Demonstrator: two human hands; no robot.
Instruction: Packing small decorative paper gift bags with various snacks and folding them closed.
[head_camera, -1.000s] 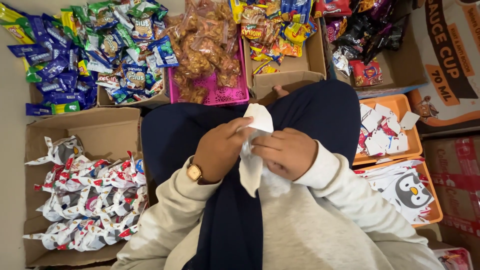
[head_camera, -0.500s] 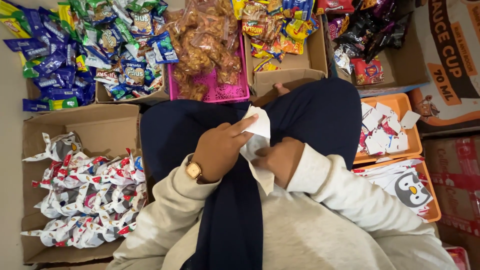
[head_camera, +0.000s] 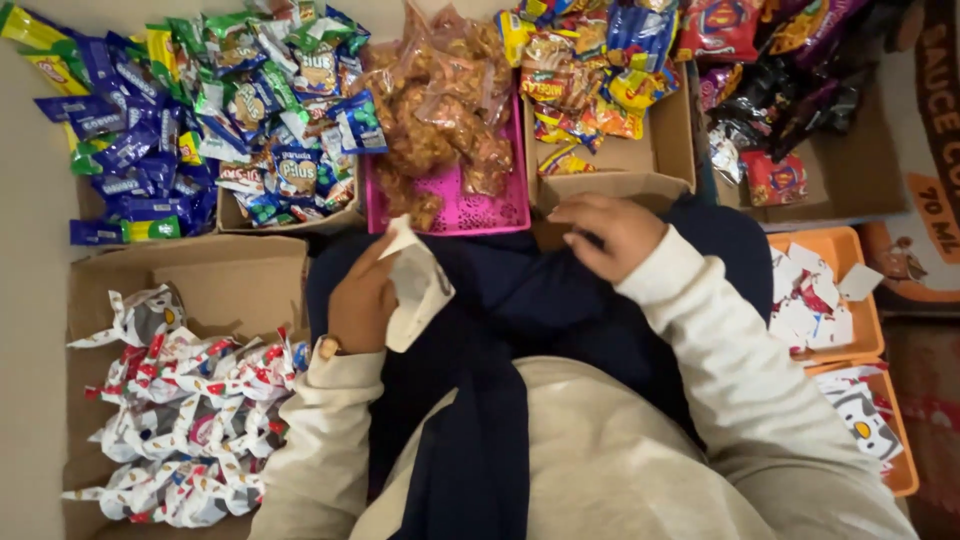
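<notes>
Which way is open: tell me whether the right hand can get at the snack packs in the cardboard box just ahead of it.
Probably yes. The right hand is empty and hovers at the near edge of the cardboard box; the snack packs lie uncovered at the far end.

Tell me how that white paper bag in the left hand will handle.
The white paper bag looks thin and creased, so probably floppy and light. The left hand pinches it alone, suggesting little weight. It likely crumples or tears if squeezed.

Even, bright indoor light; soft shadows; slight motion blur.
</notes>
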